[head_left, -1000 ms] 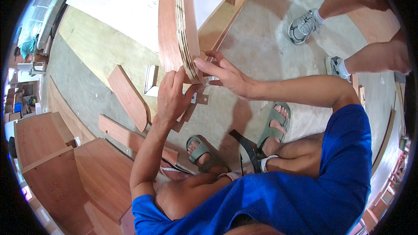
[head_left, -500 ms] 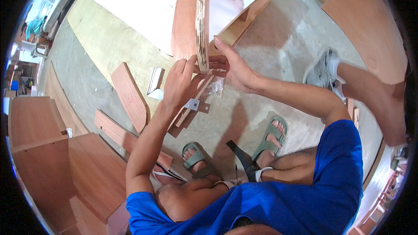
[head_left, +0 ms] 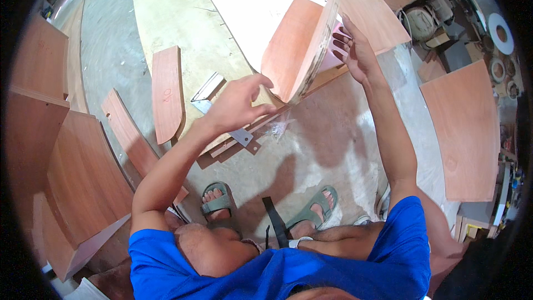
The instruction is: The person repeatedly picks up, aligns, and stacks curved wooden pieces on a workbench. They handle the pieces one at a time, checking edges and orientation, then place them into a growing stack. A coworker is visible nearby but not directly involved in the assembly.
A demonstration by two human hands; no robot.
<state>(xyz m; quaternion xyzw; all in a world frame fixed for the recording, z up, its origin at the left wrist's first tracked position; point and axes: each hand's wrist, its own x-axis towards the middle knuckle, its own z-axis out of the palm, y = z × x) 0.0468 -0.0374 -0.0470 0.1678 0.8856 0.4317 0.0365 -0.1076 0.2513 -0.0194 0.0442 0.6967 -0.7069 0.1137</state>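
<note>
A plywood board [head_left: 317, 58] stands on edge ahead of me, leaning to the right, its layered edge toward me. Beside its left face is a reddish-brown wood panel [head_left: 290, 36]; whether the two are joined I cannot tell. My left hand [head_left: 240, 103] is open just left of the board's lower end, thumb and fingers apart. On the other side my right hand [head_left: 356, 55] is open, fingers spread toward the board's right face; whether they touch it I cannot tell. A metal try square [head_left: 240, 136] lies partly under my left hand.
A rounded wood piece [head_left: 167, 94] and a long strip [head_left: 130, 130] lie at left, near wooden cabinet parts [head_left: 83, 172]. A large panel [head_left: 463, 133] is at right, with tools and rolls [head_left: 499, 36] beyond. A small plastic bag [head_left: 276, 126] lies below the board.
My hands have come away from the board's lower end and spread apart, the right one rising along its side. The board now leans right. The whole view has turned.
</note>
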